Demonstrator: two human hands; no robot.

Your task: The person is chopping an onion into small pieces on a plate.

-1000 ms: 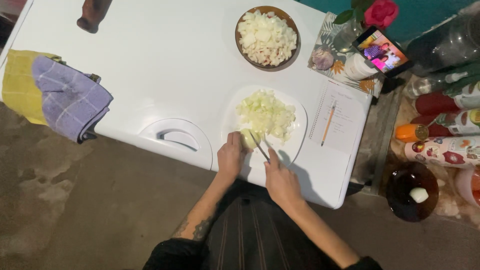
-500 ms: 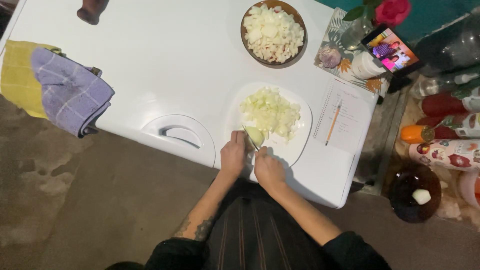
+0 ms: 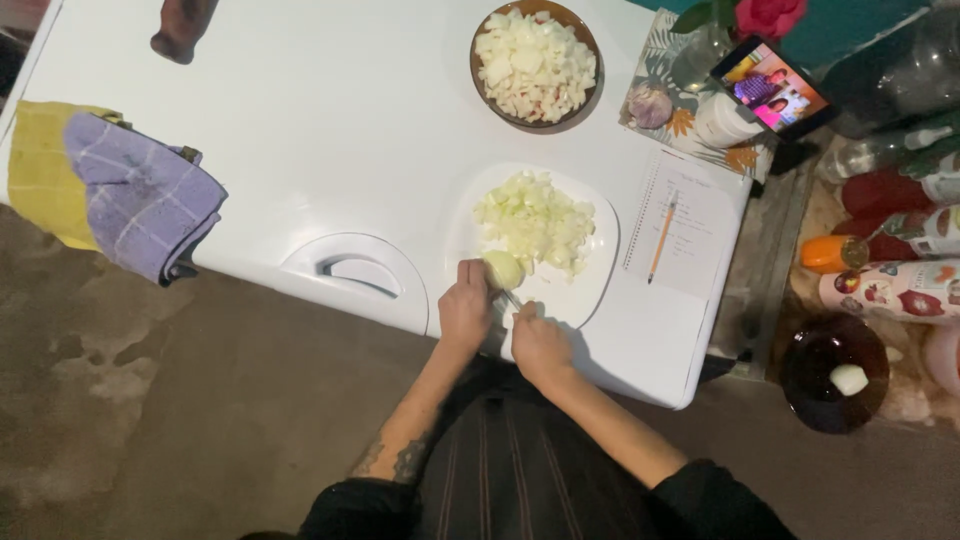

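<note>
Steadying an onion piece (image 3: 503, 268) — left hand (image 3: 465, 308); right hand (image 3: 538, 342) grips a knife (image 3: 510, 297).

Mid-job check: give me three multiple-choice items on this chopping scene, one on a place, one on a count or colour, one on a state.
1. Where does the pencil lie?
A. on the notepad
B. in the brown bowl
C. on the purple cloth

2. How many dishes hold chopped onion?
A. one
B. two
C. four

3. What is the left hand doing?
A. resting flat on the table
B. steadying the onion piece on the white plate
C. holding the tablet

Answers: 1 A, it lies across the lined page. 2 B, bowl and plate. 3 B, its fingers grip the piece; the right hand is beside it.
</note>
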